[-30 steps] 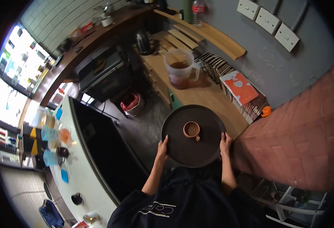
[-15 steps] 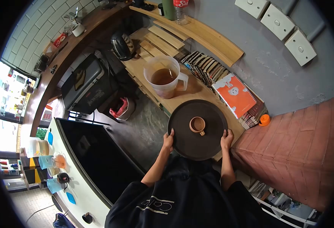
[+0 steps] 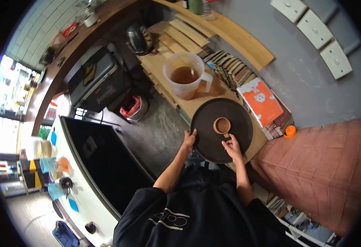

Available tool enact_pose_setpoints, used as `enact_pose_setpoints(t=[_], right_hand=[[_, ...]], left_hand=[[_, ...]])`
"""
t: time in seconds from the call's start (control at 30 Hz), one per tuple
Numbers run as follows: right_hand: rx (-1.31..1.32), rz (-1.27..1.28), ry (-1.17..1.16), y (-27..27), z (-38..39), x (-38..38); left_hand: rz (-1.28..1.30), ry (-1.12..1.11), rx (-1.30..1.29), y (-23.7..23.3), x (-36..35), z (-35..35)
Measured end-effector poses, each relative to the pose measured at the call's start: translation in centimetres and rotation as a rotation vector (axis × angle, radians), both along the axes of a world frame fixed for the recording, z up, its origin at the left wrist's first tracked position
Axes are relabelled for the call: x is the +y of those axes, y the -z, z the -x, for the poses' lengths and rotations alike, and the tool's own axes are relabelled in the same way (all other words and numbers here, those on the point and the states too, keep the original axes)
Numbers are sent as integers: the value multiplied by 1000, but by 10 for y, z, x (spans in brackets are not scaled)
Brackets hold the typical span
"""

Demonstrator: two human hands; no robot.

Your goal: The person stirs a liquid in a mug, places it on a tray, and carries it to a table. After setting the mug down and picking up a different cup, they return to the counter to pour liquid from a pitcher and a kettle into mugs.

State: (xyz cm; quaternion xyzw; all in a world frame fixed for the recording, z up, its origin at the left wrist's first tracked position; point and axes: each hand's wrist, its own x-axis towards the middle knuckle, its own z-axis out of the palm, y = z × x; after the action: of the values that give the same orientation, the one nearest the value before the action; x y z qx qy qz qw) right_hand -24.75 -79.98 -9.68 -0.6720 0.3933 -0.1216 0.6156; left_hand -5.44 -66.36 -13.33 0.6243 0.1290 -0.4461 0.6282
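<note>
A: What is the left hand [image 3: 189, 140] doing?

B: It grips the rim of a dark round tray [image 3: 240, 119], fingers curled over the edge and thumb on top. The tray spreads out from that hand toward the right hand.

A: And the right hand [image 3: 232, 147]?

B: It lies over the near part of the tray, fingers narrowed and stretched forward. The fingertips reach the handle of a small brown cup [image 3: 221, 124]. I cannot tell whether they have closed on the handle or only touch it.

A: Where does the cup sit?

B: Upright near the tray's middle, just beyond the right fingertips, with its handle turned toward that hand.

A: What carries the tray?

B: It lies over the near edge of a wooden desk [image 3: 159, 61]. I cannot tell whether all its weight rests there.

A: What else is around?

B: Beyond the left hand, just past the tray's far rim, stands a clear pitcher [image 3: 185, 76] of brown liquid. To the outer side of the right hand, beside the tray, lies an orange notebook [image 3: 260, 103] on a row of books [image 3: 225, 68]. Well beyond the pitcher stands a dark kettle [image 3: 138, 39].
</note>
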Motion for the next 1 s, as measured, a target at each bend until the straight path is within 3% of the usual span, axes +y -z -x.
enact_pose_setpoints(t=[0.07,0.1,0.17,0.27,0.33,0.4,0.43,0.5,0.7,0.8,1.0], right_hand=[[-20,-231,48,-5,-10,2],[-19,-227,28,-5,-14,0],[-39,-247,62,-4,-20,-2],[-83,-346,99,9,-26,-8],[-112,-422,54,13,-34,1],[-186,-446,280,10,-46,16],[-176,-451,216,8,-52,24],[-118,-452,310,5,-64,45],[-194,-359,-145,-23,-106,159],[-211,-367,-383,-63,-116,246],[-305,-499,-1099,-89,-88,400]], left_hand=[[63,210,-55,-6,6,-2],[59,178,-59,-16,10,-4],[107,384,-67,-40,20,-4],[50,303,-214,-37,48,14],[53,255,-184,-37,79,22],[190,225,83,-48,114,34],[152,190,87,-59,132,42],[163,121,59,-57,175,55],[228,-255,-51,-102,308,122],[248,-470,-179,-134,366,164],[248,-890,-383,-175,437,258]])
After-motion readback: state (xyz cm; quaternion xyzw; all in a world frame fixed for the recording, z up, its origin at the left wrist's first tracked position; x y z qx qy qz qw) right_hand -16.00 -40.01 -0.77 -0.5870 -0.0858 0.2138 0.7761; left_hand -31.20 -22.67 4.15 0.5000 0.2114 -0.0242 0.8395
